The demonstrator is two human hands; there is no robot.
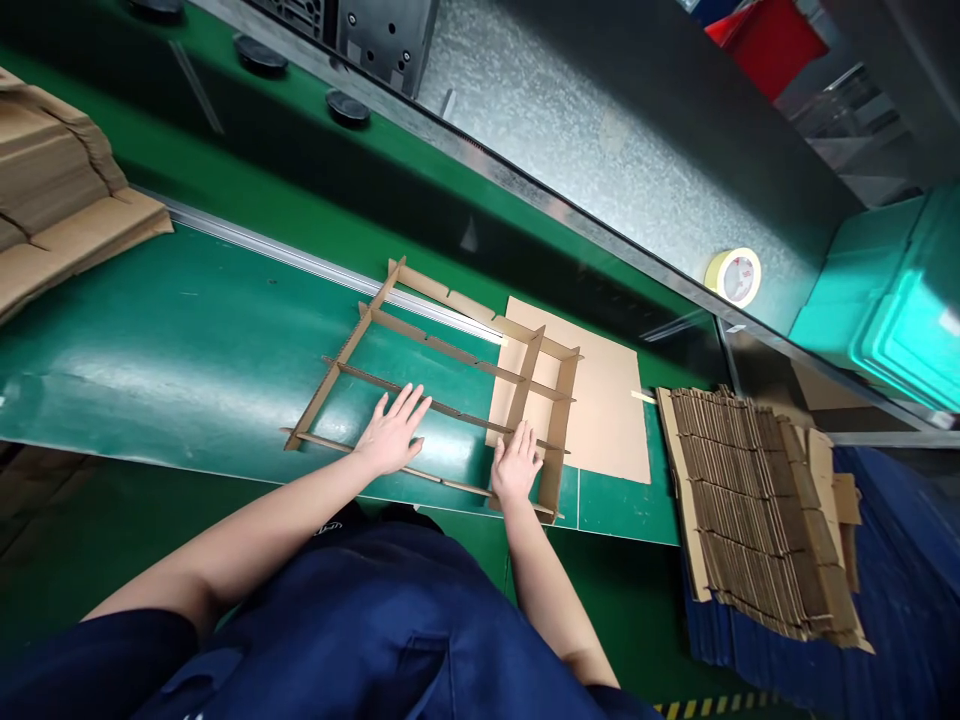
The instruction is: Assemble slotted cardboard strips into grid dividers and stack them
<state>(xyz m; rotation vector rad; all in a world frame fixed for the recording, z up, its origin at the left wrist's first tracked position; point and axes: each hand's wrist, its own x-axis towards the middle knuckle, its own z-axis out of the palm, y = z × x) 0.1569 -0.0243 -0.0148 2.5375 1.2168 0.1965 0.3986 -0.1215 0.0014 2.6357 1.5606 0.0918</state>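
Note:
A cardboard divider grid (pixel 336 368) of interlocked slotted strips stands on the green table, its long strips crossed by one strip at the left end and two towards the right. My left hand (pixel 394 432) is open with fingers spread, over one of the long strips near the grid's middle. My right hand (pixel 516 464) lies over the inner right-hand cross strip, its fingers slightly apart and reaching forward; it hides that strip's near part. Beneath the grid's right side is a flat cardboard sheet (pixel 607 415).
A stack of slotted cardboard strips (pixel 750 500) sits at the right on blue material. More folded cardboard (pixel 67 190) is piled at the left. Behind the green table (pixel 187 330) runs a raised metal shelf (pixel 540 120) with a tape roll (pixel 733 277) and a teal bin (pixel 885 300).

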